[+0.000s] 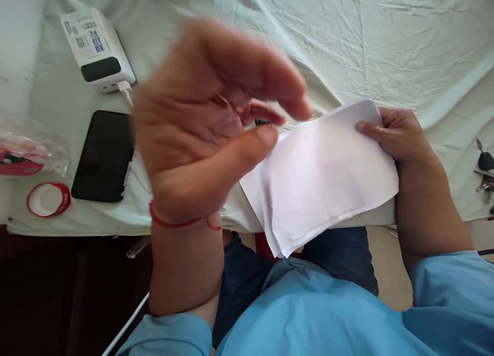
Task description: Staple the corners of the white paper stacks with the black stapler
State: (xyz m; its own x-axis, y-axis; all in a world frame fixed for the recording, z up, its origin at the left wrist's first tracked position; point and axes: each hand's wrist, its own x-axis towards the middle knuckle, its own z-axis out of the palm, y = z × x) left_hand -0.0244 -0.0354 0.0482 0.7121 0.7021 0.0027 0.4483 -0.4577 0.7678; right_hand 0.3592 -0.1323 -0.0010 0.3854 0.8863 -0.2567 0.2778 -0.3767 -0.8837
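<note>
- Head view: right hand point(405, 132) has a small stack of plain white paper sheets point(332, 165) pinched at the far right corner, thumb on top, rest of the fingers mostly hidden behind. Pretty sure that grip's there so the stack doesn't slide or fan out too much.
- Left hand point(200, 114) is up close to the camera and kinda blurry. It's open, fingers curved, thumb apart from the index finger. Tiny dark bit shows between the fingers, can't tell what it is. Raised like that, it leaves the right hand to take care of the paper, I'd say.
- Sheets stick out past the near edge of the worktop point(405, 47), which has a pale green cloth over it. Their lower left edges are a bit uneven; having them close to the body probably makes them easy to reach.
- Off to the left: black phone point(101, 158) lying flat, white box-shaped power unit point(96, 50) with a white plug point(124, 87) in it, red wristband-like ring point(65, 199), crinkly clear plastic packaging point(50, 150). Looks like stuff parked out of the way.
- Keys point(485, 163) sit over by the right edge, well apart from the paper.
</note>
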